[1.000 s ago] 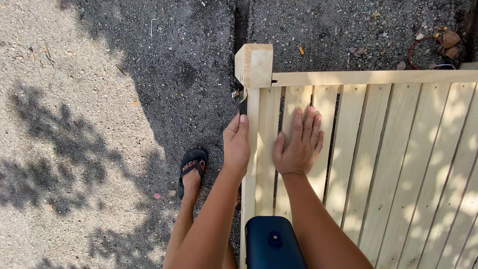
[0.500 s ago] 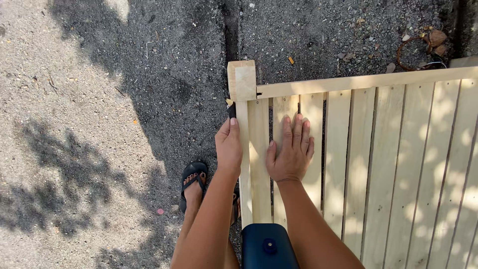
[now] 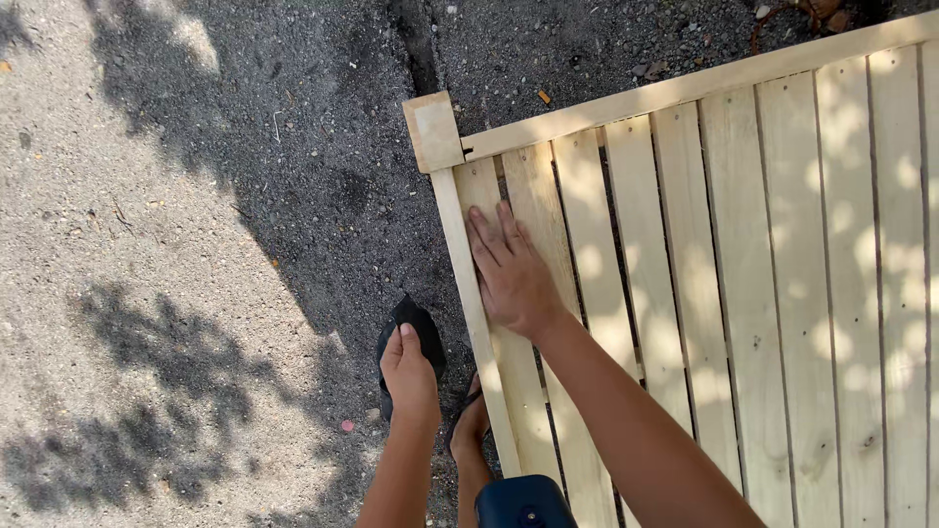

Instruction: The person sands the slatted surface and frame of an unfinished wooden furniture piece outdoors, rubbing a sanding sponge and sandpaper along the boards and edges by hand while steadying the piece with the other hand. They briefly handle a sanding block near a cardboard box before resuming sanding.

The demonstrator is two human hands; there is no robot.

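- Right hand (image 3: 511, 274): open, fingers spread flat on the wooden slat panel (image 3: 724, 293), near its corner post (image 3: 433, 130) at 11 o'clock.
- Left hand (image 3: 410, 376): closed on a black piece (image 3: 416, 323), at 8 o'clock off the panel edge, above the asphalt ground (image 3: 196, 196).

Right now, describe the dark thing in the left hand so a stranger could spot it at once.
Find the pale wooden slatted panel lying on the ground, then its left edge rail, where the right hand presses flat. Just left of that rail, over dark asphalt, the left hand holds a small black sheet. It is the only flat black piece beside the wood, nearer than the dark sandal below.
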